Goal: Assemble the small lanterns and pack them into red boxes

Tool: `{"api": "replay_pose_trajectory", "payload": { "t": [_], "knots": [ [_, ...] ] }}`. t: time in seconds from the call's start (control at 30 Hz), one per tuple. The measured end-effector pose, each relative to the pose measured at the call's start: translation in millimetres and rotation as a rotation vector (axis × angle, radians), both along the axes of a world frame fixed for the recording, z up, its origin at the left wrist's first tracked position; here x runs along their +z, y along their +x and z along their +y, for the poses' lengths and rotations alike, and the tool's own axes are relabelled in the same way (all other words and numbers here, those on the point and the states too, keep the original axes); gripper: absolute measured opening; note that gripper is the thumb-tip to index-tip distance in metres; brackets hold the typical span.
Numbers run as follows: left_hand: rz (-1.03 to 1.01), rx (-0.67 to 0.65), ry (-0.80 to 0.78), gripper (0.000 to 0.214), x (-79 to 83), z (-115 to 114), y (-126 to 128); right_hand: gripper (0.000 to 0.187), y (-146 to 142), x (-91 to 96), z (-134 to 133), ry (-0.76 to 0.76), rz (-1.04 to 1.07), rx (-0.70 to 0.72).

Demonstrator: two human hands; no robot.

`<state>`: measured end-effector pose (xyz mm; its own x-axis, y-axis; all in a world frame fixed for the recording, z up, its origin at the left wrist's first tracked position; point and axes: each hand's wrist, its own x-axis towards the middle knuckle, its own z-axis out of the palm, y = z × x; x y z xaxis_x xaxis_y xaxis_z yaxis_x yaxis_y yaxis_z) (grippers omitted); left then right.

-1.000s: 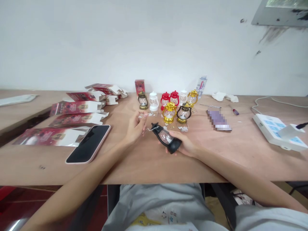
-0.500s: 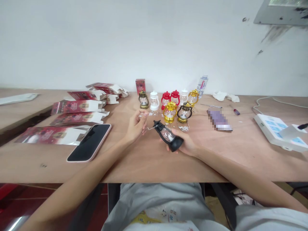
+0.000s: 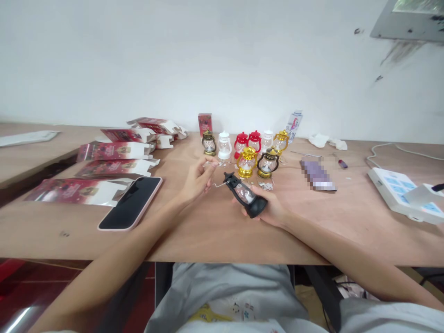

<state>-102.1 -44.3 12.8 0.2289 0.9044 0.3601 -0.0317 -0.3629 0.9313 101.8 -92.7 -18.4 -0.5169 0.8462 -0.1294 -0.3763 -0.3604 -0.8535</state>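
A small black lantern [image 3: 245, 194] with a clear globe lies tilted in my right hand [image 3: 272, 207], its base toward the palm and its top pointing up and left. The fingers wrap around it from behind and below. From the lantern's top a thin bent wire [image 3: 219, 185] sticks out to the left. Beside that wire, my left hand [image 3: 198, 179] is raised with thumb and forefinger pinched together. Whatever it pinches, if anything, is too small to make out. Several small white pieces [image 3: 222, 163] lie on the table just beyond the left fingertips.
Several lanterns stand behind my hands, among them a gold one [image 3: 247, 163] and a dark bronze one [image 3: 268, 164]. Unfolded red boxes [image 3: 104, 151] and a phone [image 3: 131, 203] lie left. A blurred purple packet [image 3: 318, 175] and a white power strip [image 3: 398, 192] lie right.
The whole view has shifted slightly. My left fingertips have moved a little to the right and stay pinched. My right hand keeps hold of the black lantern in nearly the same pose.
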Motion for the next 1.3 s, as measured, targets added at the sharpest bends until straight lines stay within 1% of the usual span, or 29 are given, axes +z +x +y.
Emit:
{"api": "replay_pose_trajectory", "payload": {
  "t": [0.13,0.23,0.33,0.47,0.53,0.63,0.7,0.77,0.87,0.93,1.03,1.3],
  "knots": [
    [0.071,-0.042,0.019,0.033,2.0,2.1,-5.9,0.043,-0.2,0.3,-0.8,0.000,0.054,0.064],
    [0.109,-0.113,-0.034,0.033,3.5,1.7,-7.5,0.045,-0.8,-1.6,-1.5,0.044,0.061,0.071],
    [0.127,-0.136,-0.064,0.034,4.0,1.4,-7.8,0.042,-2.2,-3.6,-2.4,0.103,0.033,0.017],
    [0.121,-0.133,-0.049,0.033,2.4,3.2,-7.8,0.040,-3.7,-4.0,-2.3,0.193,0.009,-0.071],
    [0.115,-0.120,-0.051,0.033,1.1,4.8,-7.9,0.041,-3.3,-3.0,-1.3,0.221,0.010,-0.089],
    [0.121,-0.085,-0.049,0.032,-0.4,7.5,-9.0,0.043,-0.6,-1.5,0.8,0.187,-0.023,-0.071],
    [0.141,-0.090,-0.044,0.030,-0.6,8.9,-10.0,0.044,1.7,-1.3,2.0,0.157,-0.055,-0.050],
    [0.178,-0.138,-0.044,0.028,-0.3,9.2,-10.7,0.044,3.3,-1.9,2.8,0.166,-0.069,-0.036],
    [0.235,-0.246,-0.068,0.028,-0.1,8.1,-10.5,0.042,3.5,-3.7,2.8,0.222,-0.069,-0.019],
    [0.254,-0.289,-0.089,0.029,-0.5,7.1,-10.0,0.043,2.7,-4.9,2.7,0.242,-0.070,0.004],
    [0.264,-0.306,-0.098,0.030,-1.4,6.3,-9.6,0.046,1.5,-6.2,3.0,0.245,-0.064,0.022],
    [0.240,-0.324,-0.080,0.031,-0.9,7.1,-9.8,0.045,0.5,-7.3,3.0,0.239,-0.066,0.004]
  ]
}}
